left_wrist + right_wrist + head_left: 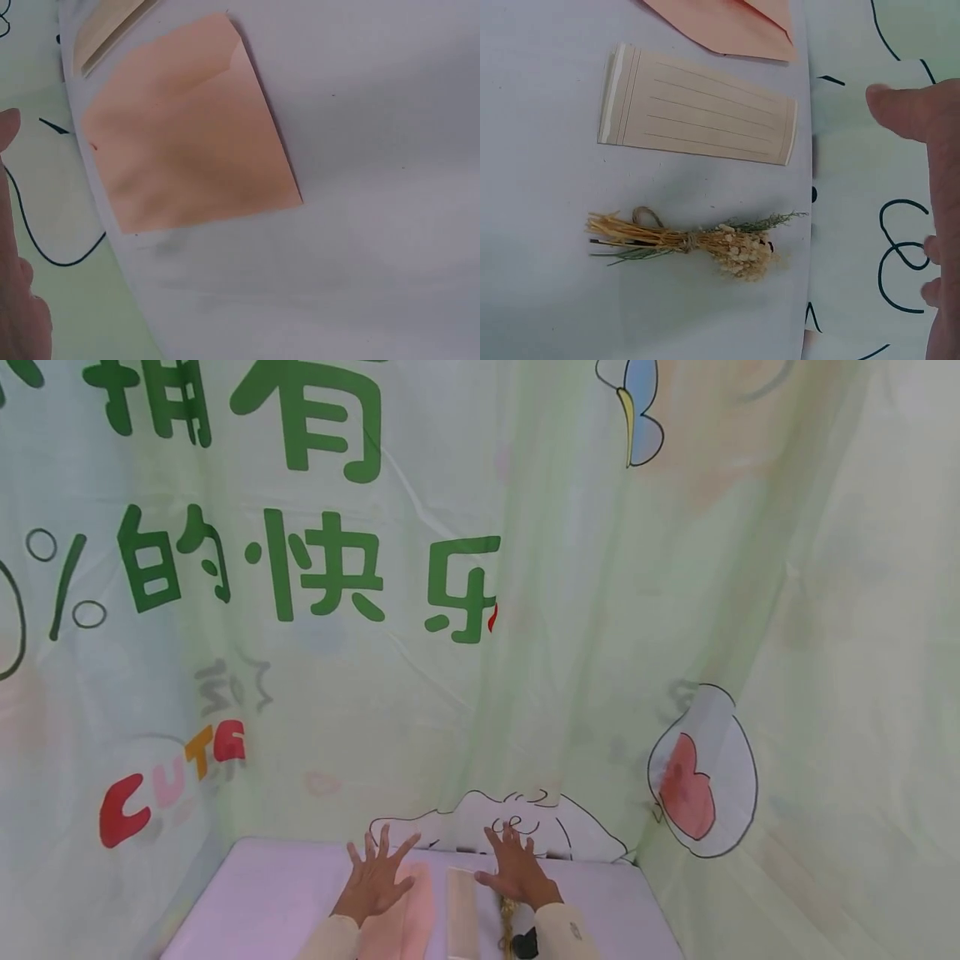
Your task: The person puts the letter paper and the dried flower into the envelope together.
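Observation:
My left hand (375,878) is held over the table with its fingers spread, above a pink paper envelope (195,142). The envelope lies with its pointed flap side toward the lined paper. My right hand (519,870) is also spread in the air, holding nothing. Below it lies a small bunch of dried flowers (739,253), its stalks tied with twine. Between the envelope and the flowers sits a folded cream sheet of lined paper (705,105). Only the edge of each hand shows in its wrist view.
A black object (527,943) lies beside the flowers, near the right sleeve. The pale lilac table (277,877) meets a printed cloth curtain (360,735) at its back edge. More curtain hangs on the left and right.

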A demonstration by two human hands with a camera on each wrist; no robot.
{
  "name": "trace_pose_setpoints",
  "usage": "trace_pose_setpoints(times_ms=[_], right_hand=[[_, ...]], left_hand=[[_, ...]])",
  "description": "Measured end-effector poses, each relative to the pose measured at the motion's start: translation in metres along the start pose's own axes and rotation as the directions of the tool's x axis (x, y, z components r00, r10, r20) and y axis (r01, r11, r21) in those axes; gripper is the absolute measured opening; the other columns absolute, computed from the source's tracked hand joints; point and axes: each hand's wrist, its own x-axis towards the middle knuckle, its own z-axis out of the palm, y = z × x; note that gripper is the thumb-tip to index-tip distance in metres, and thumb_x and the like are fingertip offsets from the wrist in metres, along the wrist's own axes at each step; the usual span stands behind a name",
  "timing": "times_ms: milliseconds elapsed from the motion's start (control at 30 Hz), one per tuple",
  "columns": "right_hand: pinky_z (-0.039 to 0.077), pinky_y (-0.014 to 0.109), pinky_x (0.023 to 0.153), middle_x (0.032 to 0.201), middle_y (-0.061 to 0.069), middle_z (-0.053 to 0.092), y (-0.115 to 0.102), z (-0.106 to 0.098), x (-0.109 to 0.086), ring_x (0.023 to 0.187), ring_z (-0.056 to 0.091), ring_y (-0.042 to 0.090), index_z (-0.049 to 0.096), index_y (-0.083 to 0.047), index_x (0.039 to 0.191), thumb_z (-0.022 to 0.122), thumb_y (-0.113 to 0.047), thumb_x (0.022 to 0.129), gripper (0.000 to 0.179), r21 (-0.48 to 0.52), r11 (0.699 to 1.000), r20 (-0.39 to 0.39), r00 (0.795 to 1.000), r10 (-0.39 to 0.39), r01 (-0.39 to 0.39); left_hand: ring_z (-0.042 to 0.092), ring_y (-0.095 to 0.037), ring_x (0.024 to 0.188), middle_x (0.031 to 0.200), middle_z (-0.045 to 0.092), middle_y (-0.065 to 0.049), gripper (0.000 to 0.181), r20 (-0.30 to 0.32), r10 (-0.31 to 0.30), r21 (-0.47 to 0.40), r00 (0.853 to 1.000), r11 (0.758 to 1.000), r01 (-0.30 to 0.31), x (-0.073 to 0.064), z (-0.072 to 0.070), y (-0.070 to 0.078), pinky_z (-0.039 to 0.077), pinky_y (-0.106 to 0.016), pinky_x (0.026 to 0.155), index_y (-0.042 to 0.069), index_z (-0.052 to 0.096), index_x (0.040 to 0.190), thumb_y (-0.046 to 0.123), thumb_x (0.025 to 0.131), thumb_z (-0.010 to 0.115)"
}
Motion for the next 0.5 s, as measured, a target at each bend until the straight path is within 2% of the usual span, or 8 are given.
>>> trace_pose_setpoints(times_ms=[167, 267, 400, 500], right_hand=[[0.045, 0.071, 0.116, 0.151, 0.028, 0.063, 0.0, 0.01, -0.001, 0.135, 0.062, 0.051, 0.057, -0.002, 0.154, 0.072, -0.036, 0.102, 0.064, 0.04, 0.999, 0.018, 0.999, 0.028, -0.029], [0.057, 0.061, 0.102, 0.131, 0.019, 0.075, 0.0, 0.018, -0.003, 0.112, 0.071, 0.038, 0.068, -0.002, 0.141, 0.075, -0.031, 0.101, 0.05, 0.046, 0.998, -0.026, 0.998, 0.052, -0.051], [0.06, 0.049, 0.083, 0.11, 0.013, 0.077, -0.001, 0.031, -0.005, 0.091, 0.07, 0.026, 0.076, -0.001, 0.122, 0.077, -0.027, 0.099, 0.035, 0.055, 0.995, -0.087, 0.992, 0.093, -0.089], [0.058, 0.046, 0.075, 0.099, 0.011, 0.077, -0.005, 0.04, -0.007, 0.082, 0.069, 0.024, 0.078, 0.0, 0.112, 0.079, -0.027, 0.097, 0.031, 0.09, 0.989, -0.112, 0.985, 0.13, -0.12]], left_hand=[[0.046, -0.076, 0.137, 0.16, 0.043, -0.043, 0.069, -0.012, 0.0, -0.008, 1.0, 1.0, 0.0, -0.015, 0.007, 0.005, 0.029, -0.099, 0.099, 0.027, 0.05, 0.158, 0.039, 0.096, 0.078], [0.051, -0.074, 0.132, 0.155, 0.048, -0.043, 0.067, -0.029, 0.002, -0.007, 1.0, 1.0, -0.003, -0.023, 0.015, 0.006, 0.034, -0.098, 0.094, 0.029, 0.052, 0.155, 0.039, 0.095, 0.079], [0.051, -0.075, 0.13, 0.153, 0.049, -0.044, 0.069, -0.013, -0.014, -0.052, 1.0, 0.999, 0.013, -0.033, 0.027, 0.006, 0.033, -0.099, 0.092, 0.031, 0.053, 0.155, 0.037, 0.092, 0.081], [0.049, -0.075, 0.131, 0.154, 0.048, -0.045, 0.069, 0.011, -0.045, -0.089, 0.999, 0.995, 0.046, -0.038, 0.034, 0.005, 0.031, -0.099, 0.093, 0.027, 0.054, 0.153, 0.034, 0.09, 0.083]])
